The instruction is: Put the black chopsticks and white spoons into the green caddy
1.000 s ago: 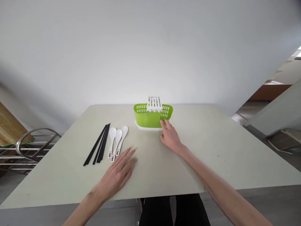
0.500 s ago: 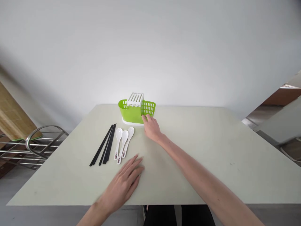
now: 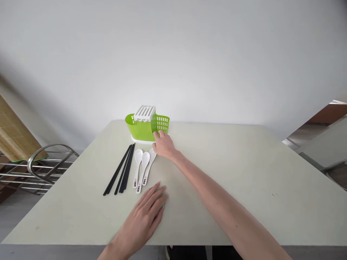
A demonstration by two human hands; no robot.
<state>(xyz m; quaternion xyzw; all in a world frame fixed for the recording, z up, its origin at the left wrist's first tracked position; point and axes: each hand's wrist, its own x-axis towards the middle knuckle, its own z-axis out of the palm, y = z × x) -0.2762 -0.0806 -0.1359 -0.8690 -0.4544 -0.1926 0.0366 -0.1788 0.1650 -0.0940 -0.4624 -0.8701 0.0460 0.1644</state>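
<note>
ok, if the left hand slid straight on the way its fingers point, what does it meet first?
Probably the right forearm, crossing just ahead of the left hand; its height is unclear.

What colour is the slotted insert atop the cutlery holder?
White: the insert tops a green holder; head view shows it.

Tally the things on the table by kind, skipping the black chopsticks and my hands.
Spoons: 3
Holder: 1
Total: 4
</note>
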